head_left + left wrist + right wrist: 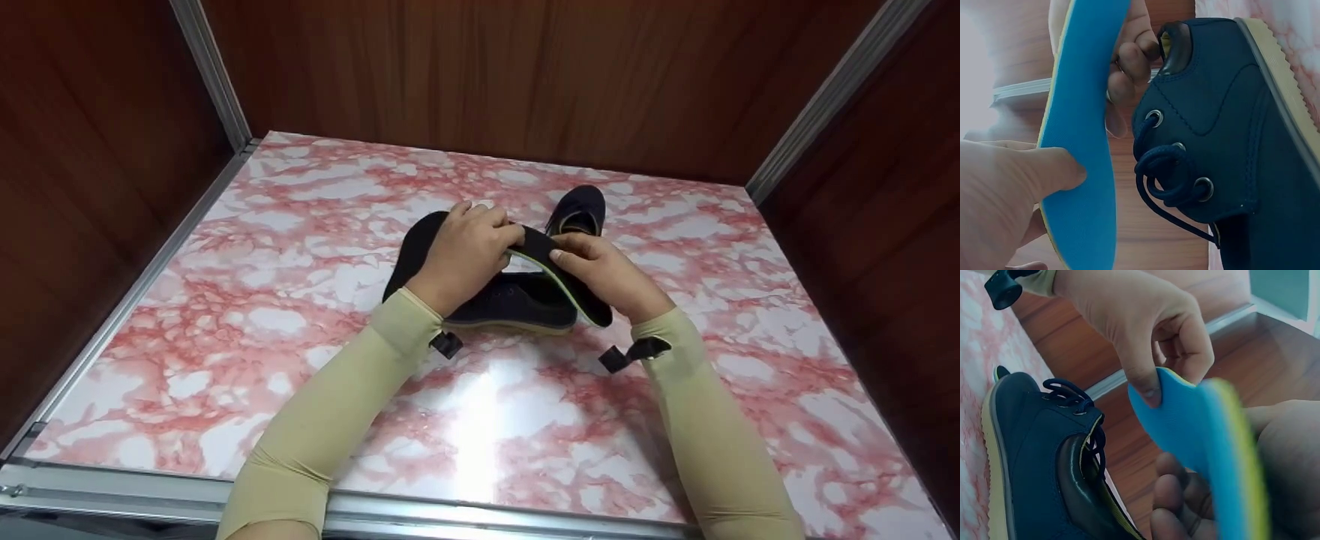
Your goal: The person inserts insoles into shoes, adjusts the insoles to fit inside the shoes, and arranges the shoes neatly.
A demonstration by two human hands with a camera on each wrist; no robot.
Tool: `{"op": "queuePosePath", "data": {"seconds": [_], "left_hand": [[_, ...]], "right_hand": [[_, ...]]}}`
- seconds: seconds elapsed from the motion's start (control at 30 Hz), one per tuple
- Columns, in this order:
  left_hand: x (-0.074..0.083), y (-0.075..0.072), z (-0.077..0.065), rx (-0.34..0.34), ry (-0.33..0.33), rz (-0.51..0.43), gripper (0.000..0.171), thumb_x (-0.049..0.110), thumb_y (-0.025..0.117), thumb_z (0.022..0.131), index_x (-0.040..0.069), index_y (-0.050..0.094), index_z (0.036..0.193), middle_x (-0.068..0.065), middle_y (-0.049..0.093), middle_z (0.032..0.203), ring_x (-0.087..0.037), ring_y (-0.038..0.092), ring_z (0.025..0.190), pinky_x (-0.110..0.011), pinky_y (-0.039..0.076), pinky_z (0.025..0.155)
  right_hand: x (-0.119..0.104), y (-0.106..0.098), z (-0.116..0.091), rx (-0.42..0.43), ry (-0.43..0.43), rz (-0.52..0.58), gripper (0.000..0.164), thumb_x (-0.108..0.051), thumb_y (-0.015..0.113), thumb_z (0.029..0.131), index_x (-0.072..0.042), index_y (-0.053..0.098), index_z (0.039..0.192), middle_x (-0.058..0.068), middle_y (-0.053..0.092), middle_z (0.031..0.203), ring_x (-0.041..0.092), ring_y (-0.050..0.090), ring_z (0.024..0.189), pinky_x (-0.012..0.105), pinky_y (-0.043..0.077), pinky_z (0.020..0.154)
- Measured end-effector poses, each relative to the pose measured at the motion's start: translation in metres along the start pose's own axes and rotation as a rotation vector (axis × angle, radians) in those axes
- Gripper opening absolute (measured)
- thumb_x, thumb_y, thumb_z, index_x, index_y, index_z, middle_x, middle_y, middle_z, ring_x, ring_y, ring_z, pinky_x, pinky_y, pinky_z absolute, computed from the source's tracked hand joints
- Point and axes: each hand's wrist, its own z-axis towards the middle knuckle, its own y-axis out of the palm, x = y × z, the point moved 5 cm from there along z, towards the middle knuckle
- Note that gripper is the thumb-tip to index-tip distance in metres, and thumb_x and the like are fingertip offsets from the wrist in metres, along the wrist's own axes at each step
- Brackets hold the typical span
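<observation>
Left hand (472, 251), right hand (607, 276): both grips pinching insole (536, 244)
Near shoe (504, 304): beneath grips, insole outside; seemingly midway

this looks like a small booth-like work station, as in a lab or workshop: the worktop (187, 382), covered in a red-and-white marbled pattern, has dark wood-grain panels (487, 82) standing along its far, left and right edges. bare metal posts (214, 75) rise at its far left and far right corners, and a metal rail (112, 489) runs along its near edge.
</observation>
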Motion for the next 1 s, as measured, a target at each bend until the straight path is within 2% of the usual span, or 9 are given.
{"op": "queuePosePath", "data": {"seconds": [0.1,0.3,0.57,0.73,0.87,0.93,1.0], "left_hand": [[0.003,-0.002,0.0,0.035,0.021,0.046,0.006,0.012,0.075,0.1,0.017,0.079,0.1,-0.004,0.073,0.094,-0.028,0.074,0.09,-0.051,0.059,0.091],[0.007,-0.001,-0.001,0.064,0.049,0.102,0.011,0.014,0.071,0.104,0.016,0.079,0.098,-0.004,0.071,0.092,-0.027,0.073,0.089,-0.051,0.061,0.092],[0.014,0.002,-0.002,0.035,0.051,0.185,0.018,0.017,0.063,0.108,0.017,0.079,0.102,-0.003,0.069,0.095,-0.025,0.071,0.094,-0.048,0.06,0.091],[0.024,0.004,-0.003,0.061,0.094,0.228,0.016,0.02,0.063,0.107,0.017,0.079,0.104,-0.002,0.071,0.101,-0.023,0.07,0.098,-0.044,0.06,0.092],[0.028,0.005,-0.004,0.096,0.12,0.218,0.01,0.021,0.069,0.103,0.016,0.077,0.103,-0.002,0.072,0.102,-0.023,0.072,0.098,-0.043,0.059,0.092],[0.027,0.006,-0.003,0.066,0.113,0.181,0.006,0.02,0.075,0.1,0.015,0.076,0.103,-0.003,0.072,0.104,-0.024,0.071,0.101,-0.045,0.059,0.093],[0.023,0.007,-0.003,0.005,0.089,0.126,0.011,0.021,0.08,0.098,0.015,0.076,0.106,-0.004,0.072,0.108,-0.025,0.07,0.106,-0.047,0.059,0.095]], "right_hand": [[-0.002,0.0,-0.001,-0.005,0.004,-0.032,0.049,-0.038,0.059,0.113,-0.009,0.062,0.152,0.013,0.068,0.145,0.02,0.065,0.121,0.026,0.052,0.104],[-0.005,-0.002,-0.005,0.014,0.055,-0.069,0.056,-0.049,0.064,0.109,-0.011,0.065,0.15,0.011,0.067,0.149,0.026,0.064,0.131,0.044,0.048,0.117],[-0.012,0.001,-0.006,0.056,0.025,-0.21,0.076,-0.054,0.083,0.095,-0.01,0.062,0.153,0.011,0.071,0.142,0.025,0.069,0.122,0.044,0.054,0.108],[-0.014,0.003,-0.006,0.091,0.018,-0.263,0.085,-0.052,0.088,0.091,-0.008,0.057,0.157,0.011,0.067,0.15,0.026,0.067,0.127,0.047,0.055,0.11],[-0.014,0.002,-0.005,0.105,0.003,-0.254,0.083,-0.046,0.089,0.092,-0.008,0.056,0.158,0.012,0.064,0.156,0.027,0.066,0.134,0.048,0.055,0.113],[-0.013,0.002,-0.005,0.107,-0.003,-0.245,0.082,-0.043,0.089,0.092,-0.008,0.056,0.159,0.012,0.063,0.157,0.027,0.065,0.134,0.048,0.054,0.113],[-0.013,0.002,-0.005,0.111,-0.006,-0.251,0.081,-0.04,0.09,0.092,-0.008,0.056,0.159,0.012,0.062,0.158,0.027,0.064,0.136,0.049,0.053,0.115]]}}
